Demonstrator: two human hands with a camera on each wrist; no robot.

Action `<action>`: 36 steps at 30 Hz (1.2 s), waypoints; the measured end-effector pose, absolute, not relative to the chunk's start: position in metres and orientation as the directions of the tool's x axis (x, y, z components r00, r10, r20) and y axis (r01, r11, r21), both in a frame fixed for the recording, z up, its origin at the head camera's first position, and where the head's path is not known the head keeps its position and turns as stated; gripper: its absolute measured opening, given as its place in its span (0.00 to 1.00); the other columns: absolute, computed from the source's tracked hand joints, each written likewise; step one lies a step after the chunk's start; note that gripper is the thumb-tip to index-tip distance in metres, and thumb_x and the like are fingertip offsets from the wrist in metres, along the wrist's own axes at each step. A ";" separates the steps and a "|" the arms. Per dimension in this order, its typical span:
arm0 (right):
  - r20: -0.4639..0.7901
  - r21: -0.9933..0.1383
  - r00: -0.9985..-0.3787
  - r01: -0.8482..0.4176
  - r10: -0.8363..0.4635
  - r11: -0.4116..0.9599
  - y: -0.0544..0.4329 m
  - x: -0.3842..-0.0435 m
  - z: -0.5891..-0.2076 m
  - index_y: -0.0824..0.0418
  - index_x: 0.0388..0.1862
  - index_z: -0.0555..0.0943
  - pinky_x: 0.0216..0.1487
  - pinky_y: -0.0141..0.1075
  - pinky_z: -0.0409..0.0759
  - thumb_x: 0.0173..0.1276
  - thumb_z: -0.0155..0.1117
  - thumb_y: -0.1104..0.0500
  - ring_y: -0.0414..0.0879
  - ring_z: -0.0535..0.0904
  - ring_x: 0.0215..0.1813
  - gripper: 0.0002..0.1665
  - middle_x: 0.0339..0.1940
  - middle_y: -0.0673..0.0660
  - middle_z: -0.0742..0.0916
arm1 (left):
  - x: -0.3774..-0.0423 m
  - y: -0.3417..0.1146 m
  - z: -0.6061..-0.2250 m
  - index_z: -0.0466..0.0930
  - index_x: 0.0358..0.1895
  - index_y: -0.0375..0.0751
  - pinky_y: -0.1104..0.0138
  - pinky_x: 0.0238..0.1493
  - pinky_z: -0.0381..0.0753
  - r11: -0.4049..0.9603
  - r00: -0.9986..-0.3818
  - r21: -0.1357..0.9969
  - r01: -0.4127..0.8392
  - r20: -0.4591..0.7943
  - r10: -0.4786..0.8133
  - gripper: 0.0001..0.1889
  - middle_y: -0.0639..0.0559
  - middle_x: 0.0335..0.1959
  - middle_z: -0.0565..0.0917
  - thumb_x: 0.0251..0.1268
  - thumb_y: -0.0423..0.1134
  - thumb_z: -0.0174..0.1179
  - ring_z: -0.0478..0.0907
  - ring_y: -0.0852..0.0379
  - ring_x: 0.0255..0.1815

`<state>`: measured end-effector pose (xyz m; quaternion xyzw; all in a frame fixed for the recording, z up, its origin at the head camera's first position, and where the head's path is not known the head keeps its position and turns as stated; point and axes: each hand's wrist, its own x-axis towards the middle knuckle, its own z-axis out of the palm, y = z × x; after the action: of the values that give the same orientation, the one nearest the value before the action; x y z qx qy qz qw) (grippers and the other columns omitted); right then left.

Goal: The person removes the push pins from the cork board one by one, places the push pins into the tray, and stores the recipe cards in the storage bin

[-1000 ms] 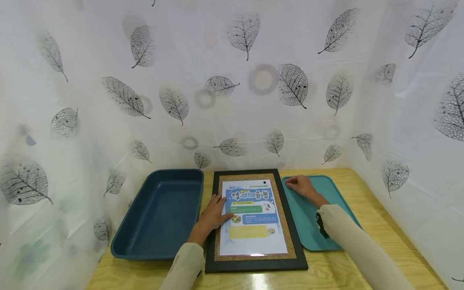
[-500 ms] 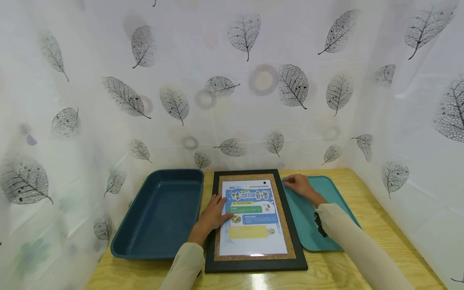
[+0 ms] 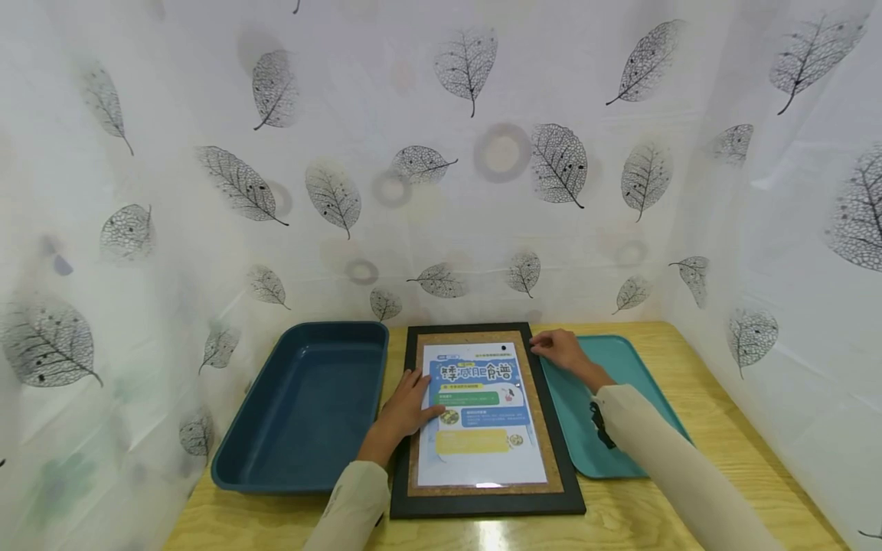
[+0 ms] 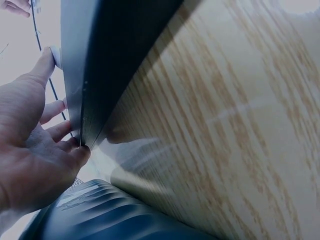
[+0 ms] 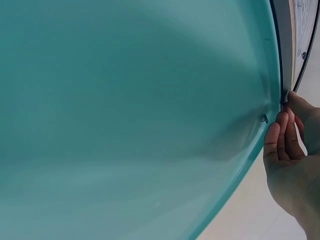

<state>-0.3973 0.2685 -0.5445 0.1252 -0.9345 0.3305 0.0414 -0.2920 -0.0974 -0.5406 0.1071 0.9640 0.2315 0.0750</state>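
A printed sheet with Chinese lettering (image 3: 482,467) lies on a black-framed cork board (image 3: 489,505). My left hand (image 3: 405,405) rests on the sheet's left side, its fingers spread over the paper and frame edge; the left wrist view shows the thumb and fingers of that hand (image 4: 40,130) along the black frame. My right hand (image 3: 560,348) is at the board's upper right edge, over the teal tray's corner. Its thumb and fingertips pinch a small dark pushpin (image 5: 286,103), mostly hidden by the fingers. A black pin (image 3: 504,347) shows at the sheet's top right corner.
A deep blue basin (image 3: 296,428) stands left of the board. The teal tray (image 3: 599,413) lies to the right, and a small dark pin (image 5: 265,118) sits near its rim in the right wrist view. A leaf-print curtain (image 3: 441,222) surrounds the wooden table (image 3: 620,513).
My right hand has moved slightly left, from over the teal tray's corner to the board's frame edge. The left hand has stayed on the sheet.
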 end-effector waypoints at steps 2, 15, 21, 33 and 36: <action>0.159 -0.608 -0.965 -0.262 -0.208 0.749 0.265 -0.397 -0.544 0.71 0.48 0.88 0.47 0.48 0.87 0.70 0.71 0.64 0.57 0.89 0.44 0.12 0.43 0.65 0.91 | -0.292 -0.097 -0.540 0.65 0.79 0.42 0.43 0.79 0.57 0.868 -0.966 0.466 0.174 -0.091 0.243 0.42 0.42 0.84 0.55 0.69 0.56 0.68 0.45 0.40 0.85; 0.138 -0.606 -0.964 -0.264 -0.228 0.750 0.243 -0.398 -0.543 0.70 0.49 0.88 0.48 0.48 0.86 0.71 0.72 0.61 0.55 0.87 0.45 0.14 0.44 0.64 0.91 | -0.290 -0.097 -0.538 0.64 0.80 0.42 0.43 0.79 0.57 0.866 -0.966 0.471 0.169 -0.095 0.241 0.42 0.42 0.84 0.55 0.69 0.56 0.69 0.45 0.40 0.86; 0.148 -0.595 -0.957 -0.289 -0.251 0.750 0.236 -0.400 -0.542 0.68 0.48 0.89 0.46 0.47 0.86 0.71 0.72 0.61 0.53 0.87 0.43 0.12 0.42 0.61 0.91 | -0.290 -0.098 -0.540 0.64 0.80 0.43 0.43 0.79 0.57 0.868 -0.967 0.469 0.162 -0.099 0.234 0.42 0.43 0.85 0.55 0.69 0.57 0.68 0.44 0.41 0.86; 0.100 -0.594 -0.959 -0.272 -0.266 0.757 0.223 -0.405 -0.541 0.68 0.52 0.88 0.46 0.46 0.86 0.71 0.72 0.59 0.50 0.87 0.42 0.16 0.42 0.60 0.91 | -0.290 -0.098 -0.538 0.64 0.80 0.41 0.44 0.79 0.57 0.863 -0.966 0.473 0.174 -0.089 0.244 0.42 0.43 0.84 0.56 0.69 0.56 0.68 0.45 0.40 0.86; 0.078 -0.592 -0.964 -0.250 -0.255 0.766 0.219 -0.406 -0.540 0.68 0.52 0.88 0.48 0.46 0.85 0.71 0.72 0.59 0.49 0.86 0.43 0.16 0.42 0.59 0.91 | -0.290 -0.098 -0.537 0.64 0.80 0.42 0.44 0.80 0.56 0.866 -0.965 0.470 0.170 -0.097 0.242 0.42 0.43 0.85 0.55 0.69 0.56 0.68 0.44 0.41 0.86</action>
<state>-0.4056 0.2187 -0.5401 0.1344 -0.9397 0.3143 -0.0036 -0.2902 -0.0980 -0.5374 0.1068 0.9630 0.2353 0.0765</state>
